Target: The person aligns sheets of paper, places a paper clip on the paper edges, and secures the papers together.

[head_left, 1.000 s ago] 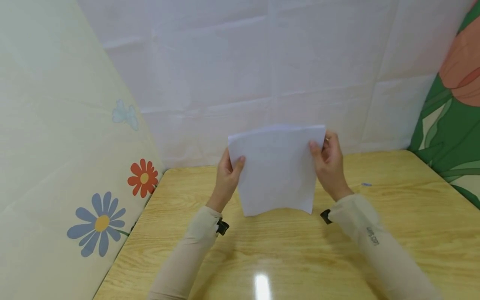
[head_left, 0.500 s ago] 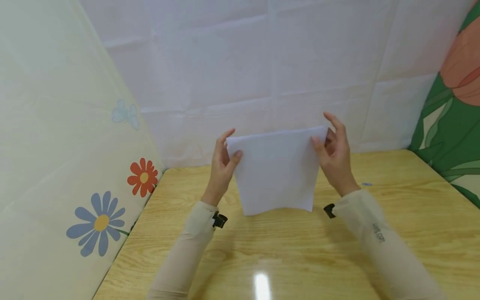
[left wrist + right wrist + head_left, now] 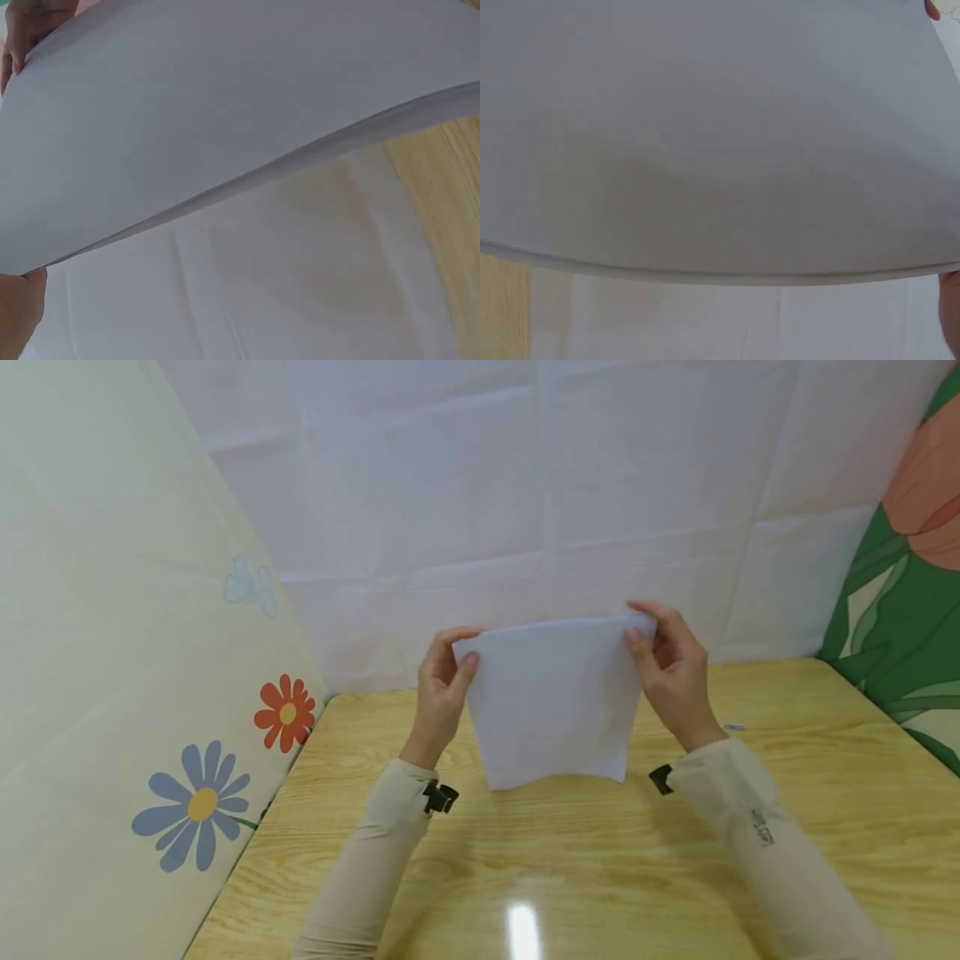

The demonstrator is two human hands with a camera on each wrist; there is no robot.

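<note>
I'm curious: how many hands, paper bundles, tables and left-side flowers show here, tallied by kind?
Left hand and right hand: 2 hands
Paper bundle: 1
Table: 1
Blue flower and red flower: 2 flowers
Total: 6

White rectangular layered paper (image 3: 555, 710): matt, smooth | yellow wood-grain rectangular worktop (image 3: 562, 852): smooth, glossy, reflecting a bright patch | white cloth-like rear hanging (image 3: 450, 485): creased, faint sheen | long beige cloth sleeves (image 3: 367, 868): matt, lightly wrinkled | small black left wrist clip (image 3: 441, 797): plastic-looking

Head view forward, down; wrist views close, sharing paper (image 3: 555, 702).
</note>
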